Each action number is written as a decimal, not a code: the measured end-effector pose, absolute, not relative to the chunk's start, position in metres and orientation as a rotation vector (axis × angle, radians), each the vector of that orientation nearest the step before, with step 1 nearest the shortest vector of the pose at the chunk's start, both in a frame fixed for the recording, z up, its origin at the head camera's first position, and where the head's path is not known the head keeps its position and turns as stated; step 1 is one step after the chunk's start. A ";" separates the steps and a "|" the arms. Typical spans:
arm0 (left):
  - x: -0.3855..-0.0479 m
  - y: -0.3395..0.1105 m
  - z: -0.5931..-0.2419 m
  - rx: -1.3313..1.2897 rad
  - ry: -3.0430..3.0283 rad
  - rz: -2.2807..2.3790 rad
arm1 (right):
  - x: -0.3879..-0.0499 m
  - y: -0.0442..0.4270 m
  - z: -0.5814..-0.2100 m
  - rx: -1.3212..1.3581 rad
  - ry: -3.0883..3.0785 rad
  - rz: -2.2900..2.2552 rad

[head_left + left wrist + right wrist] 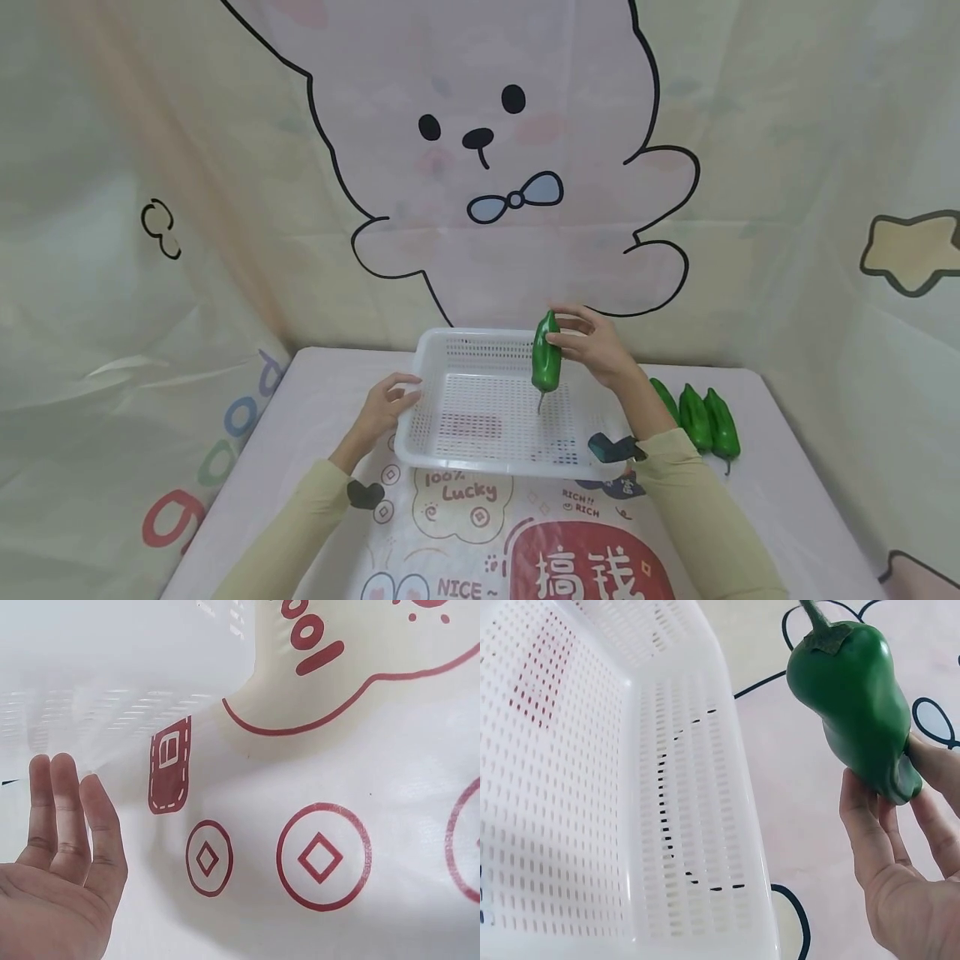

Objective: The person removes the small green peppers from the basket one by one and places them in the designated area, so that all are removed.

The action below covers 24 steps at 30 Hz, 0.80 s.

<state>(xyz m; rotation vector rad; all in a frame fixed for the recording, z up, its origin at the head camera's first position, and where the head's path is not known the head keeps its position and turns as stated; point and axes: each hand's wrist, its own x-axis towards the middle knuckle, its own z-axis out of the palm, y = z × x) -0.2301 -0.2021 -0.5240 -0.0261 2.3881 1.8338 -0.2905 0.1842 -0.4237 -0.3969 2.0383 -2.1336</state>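
A green pepper point(546, 357) hangs stem down over the back right part of a white plastic basket point(517, 471). My right hand point(596, 343) pinches it near its tip, thumb on one side and fingers on the other. The right wrist view shows the same pepper point(855, 697) beyond the basket's rim point(739, 772). My left hand point(384, 408) is at the basket's left side, its fingers nearly straight. In the left wrist view, the fingertips of that hand point(60, 877) reach the basket's wall; whether they touch it, I cannot tell.
Several green peppers point(696, 417) lie side by side on the table right of the basket, one partly behind my right forearm. A printed white cloth point(465, 558) covers the table. Behind it hangs a backdrop point(570, 258) with a cartoon bear.
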 end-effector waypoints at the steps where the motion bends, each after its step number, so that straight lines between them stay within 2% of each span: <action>1: -0.230 -0.202 -0.524 -0.024 2.389 1.831 | -0.289 0.187 -0.424 -0.389 2.037 -2.136; 24: -0.230 -0.203 -0.525 -0.041 2.371 1.832 | -0.252 0.278 -0.439 -0.258 2.195 -2.008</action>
